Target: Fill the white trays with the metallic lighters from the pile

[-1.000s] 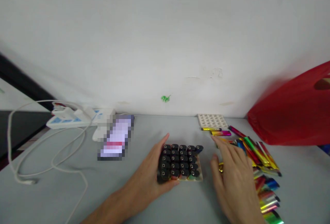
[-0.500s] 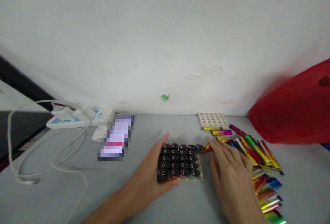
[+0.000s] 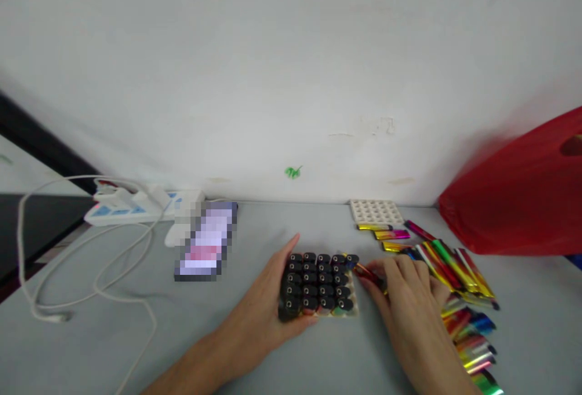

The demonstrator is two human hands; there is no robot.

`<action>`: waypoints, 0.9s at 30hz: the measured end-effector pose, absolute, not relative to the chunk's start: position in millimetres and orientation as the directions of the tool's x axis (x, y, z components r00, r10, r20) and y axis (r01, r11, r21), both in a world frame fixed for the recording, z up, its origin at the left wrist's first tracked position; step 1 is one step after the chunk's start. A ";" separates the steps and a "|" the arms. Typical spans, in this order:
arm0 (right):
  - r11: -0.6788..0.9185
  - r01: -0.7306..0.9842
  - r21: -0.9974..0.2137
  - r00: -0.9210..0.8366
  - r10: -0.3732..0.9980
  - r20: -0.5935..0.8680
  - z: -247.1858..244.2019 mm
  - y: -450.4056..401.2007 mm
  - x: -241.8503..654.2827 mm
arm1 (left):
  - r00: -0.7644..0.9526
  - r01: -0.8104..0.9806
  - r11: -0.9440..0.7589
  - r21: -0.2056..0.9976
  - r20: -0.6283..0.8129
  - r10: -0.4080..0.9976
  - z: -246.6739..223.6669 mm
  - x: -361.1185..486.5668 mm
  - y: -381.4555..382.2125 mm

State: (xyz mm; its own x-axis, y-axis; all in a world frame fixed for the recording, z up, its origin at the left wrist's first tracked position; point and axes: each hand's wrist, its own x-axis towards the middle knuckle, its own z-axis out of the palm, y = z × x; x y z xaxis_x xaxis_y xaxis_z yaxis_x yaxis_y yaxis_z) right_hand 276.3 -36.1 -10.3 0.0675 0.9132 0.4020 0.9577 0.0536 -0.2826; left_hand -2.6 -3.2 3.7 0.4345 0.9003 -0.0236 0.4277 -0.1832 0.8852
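Upright black-topped lighters (image 3: 325,276) stand packed in rows in a pale tray (image 3: 354,310). Along its left side, my left hand (image 3: 266,295) grips this filled tray, thumb at the front and fingers at the back. My right hand (image 3: 404,298) is closed on a shiny red-orange lighter (image 3: 366,272) just right of the tray, its far end partly hidden by the fingers. More metallic-coloured lighters (image 3: 454,264) lie in a loose pile beyond and beside the right hand.
A second pale grid tray (image 3: 376,212) lies by the wall, with a few lighters before it. To the right is a red bag (image 3: 518,195). At left are a phone (image 3: 207,240), a power strip (image 3: 136,205) and looping white cables (image 3: 95,286).
My right hand has curled its fingers and pinched the red-orange lighter, which now tilts down to the right. My left hand and the tray have hardly moved.
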 end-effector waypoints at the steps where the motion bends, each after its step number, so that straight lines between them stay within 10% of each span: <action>1: 0.055 0.953 -0.298 0.073 0.913 0.401 -9.8 -35.9 276.9 | 0.434 0.428 -0.184 0.885 -0.023 0.901 3.9 -2.5 -3.0; 9: 0.100 0.765 -0.636 0.202 0.901 0.384 20.4 -41.0 270.8 | 0.434 0.420 -0.190 0.888 -0.013 0.901 3.5 -1.4 -2.6; 16: 0.025 0.229 -0.973 0.327 0.940 0.101 36.0 -39.6 267.0 | 0.447 0.417 -0.196 0.888 -0.013 0.895 1.6 -3.8 -3.2; 22: -0.194 -0.444 -0.875 0.169 0.941 -0.294 35.1 -39.9 265.6 | 0.442 0.422 -0.196 0.885 -0.013 0.897 3.5 -3.1 -3.6; 27: -0.233 -0.506 -0.830 0.140 0.928 -0.346 49.0 -44.1 259.4 | 0.446 0.414 -0.185 0.891 -0.021 0.895 3.0 -2.4 -2.3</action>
